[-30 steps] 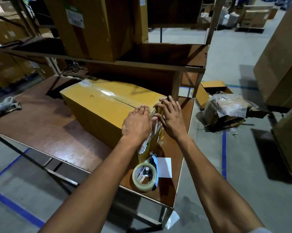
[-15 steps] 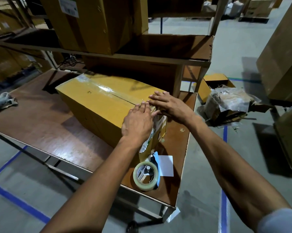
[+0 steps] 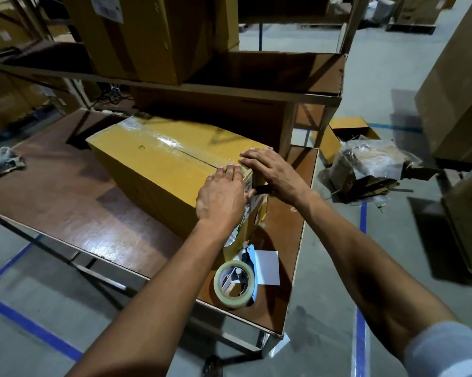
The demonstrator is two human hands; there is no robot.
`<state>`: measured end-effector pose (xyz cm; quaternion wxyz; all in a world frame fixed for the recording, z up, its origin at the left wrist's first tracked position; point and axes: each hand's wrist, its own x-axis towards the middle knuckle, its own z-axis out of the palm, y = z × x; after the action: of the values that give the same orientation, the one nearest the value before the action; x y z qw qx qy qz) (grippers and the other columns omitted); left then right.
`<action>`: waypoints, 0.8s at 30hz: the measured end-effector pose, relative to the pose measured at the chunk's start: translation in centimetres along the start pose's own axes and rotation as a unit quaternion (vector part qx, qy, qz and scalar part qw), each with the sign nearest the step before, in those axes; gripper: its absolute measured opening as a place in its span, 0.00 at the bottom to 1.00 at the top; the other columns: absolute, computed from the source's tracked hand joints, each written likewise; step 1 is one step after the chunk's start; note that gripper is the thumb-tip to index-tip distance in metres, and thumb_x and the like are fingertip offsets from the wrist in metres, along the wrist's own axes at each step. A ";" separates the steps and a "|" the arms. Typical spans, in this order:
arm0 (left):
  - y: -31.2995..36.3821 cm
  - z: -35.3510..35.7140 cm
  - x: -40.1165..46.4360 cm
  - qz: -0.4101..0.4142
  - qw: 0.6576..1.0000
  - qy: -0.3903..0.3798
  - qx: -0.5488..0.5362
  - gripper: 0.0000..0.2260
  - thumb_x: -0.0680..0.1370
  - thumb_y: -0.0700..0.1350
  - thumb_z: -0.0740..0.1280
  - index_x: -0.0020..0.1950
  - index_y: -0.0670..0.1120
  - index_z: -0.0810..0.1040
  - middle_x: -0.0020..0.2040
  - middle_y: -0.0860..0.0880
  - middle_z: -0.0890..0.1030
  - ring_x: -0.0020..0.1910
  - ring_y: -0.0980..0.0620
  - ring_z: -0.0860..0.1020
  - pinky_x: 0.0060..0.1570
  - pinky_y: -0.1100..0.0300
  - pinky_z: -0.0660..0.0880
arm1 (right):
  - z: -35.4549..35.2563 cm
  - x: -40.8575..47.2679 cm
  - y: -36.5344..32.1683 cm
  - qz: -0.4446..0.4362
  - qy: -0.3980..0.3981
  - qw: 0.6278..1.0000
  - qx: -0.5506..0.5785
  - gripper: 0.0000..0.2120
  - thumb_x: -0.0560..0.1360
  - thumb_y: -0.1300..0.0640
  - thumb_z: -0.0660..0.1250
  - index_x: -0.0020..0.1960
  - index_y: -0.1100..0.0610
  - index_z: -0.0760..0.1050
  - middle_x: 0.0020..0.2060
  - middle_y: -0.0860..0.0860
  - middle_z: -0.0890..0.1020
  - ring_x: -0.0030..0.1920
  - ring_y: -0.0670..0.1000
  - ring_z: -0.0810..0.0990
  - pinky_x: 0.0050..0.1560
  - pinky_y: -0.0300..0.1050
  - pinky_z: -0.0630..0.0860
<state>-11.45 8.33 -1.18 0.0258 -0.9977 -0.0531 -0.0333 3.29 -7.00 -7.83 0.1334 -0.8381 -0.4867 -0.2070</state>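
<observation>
Both hands, left hand (image 3: 220, 198) and right hand (image 3: 271, 171), press flat-fingered on the yellow box (image 3: 158, 170) near end.

**boxwatcher:** Anyone make out any writing here? There's a white label (image 3: 105, 8) on the big carton (image 3: 148, 36) up on the shelf (image 3: 256, 92), but the print's just a blur to me.

**tape_guy:** Same, can't read it. The stickers (image 3: 256, 210) on the near end of the yellow box (image 3: 158, 164) have some dark and green print, half covered by the left hand (image 3: 221, 197), too small to tell. The white card (image 3: 267, 266) by the tape roll (image 3: 233, 285) looks blank.
</observation>
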 end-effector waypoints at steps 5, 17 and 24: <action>-0.2 0.7 -0.2 0.011 1.000 -0.008 0.016 0.40 0.83 0.52 0.70 0.87 0.44 0.51 0.87 0.44 0.56 0.85 0.43 0.58 0.80 0.47 0.61 | 0.2 -0.3 -0.8 0.015 -0.022 0.999 -0.023 0.56 0.66 0.36 0.82 0.83 0.59 0.61 0.81 0.57 0.66 0.82 0.60 0.61 0.82 0.63 0.58; 0.2 -0.5 -0.7 -0.006 1.000 0.009 -0.011 0.28 0.89 0.57 0.48 0.86 0.45 0.56 0.85 0.45 0.60 0.83 0.43 0.61 0.77 0.47 0.66 | -1.0 0.1 -1.3 0.034 -0.006 0.999 0.026 0.32 0.83 0.40 0.64 0.81 0.56 0.68 0.80 0.56 0.70 0.82 0.58 0.65 0.82 0.61 0.61; 0.2 -0.4 -0.3 -0.009 1.000 0.000 -0.003 0.29 0.88 0.57 0.54 0.86 0.44 0.57 0.85 0.44 0.62 0.82 0.41 0.64 0.74 0.45 0.69 | -0.3 0.1 -0.4 0.018 -0.004 0.999 0.028 0.36 0.80 0.39 0.69 0.82 0.55 0.66 0.80 0.56 0.69 0.82 0.58 0.64 0.82 0.58 0.59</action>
<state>-11.78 8.04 -0.80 0.0229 -0.9973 -0.0616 -0.0334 2.94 -6.90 -7.51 0.1584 -0.8436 -0.4777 -0.1875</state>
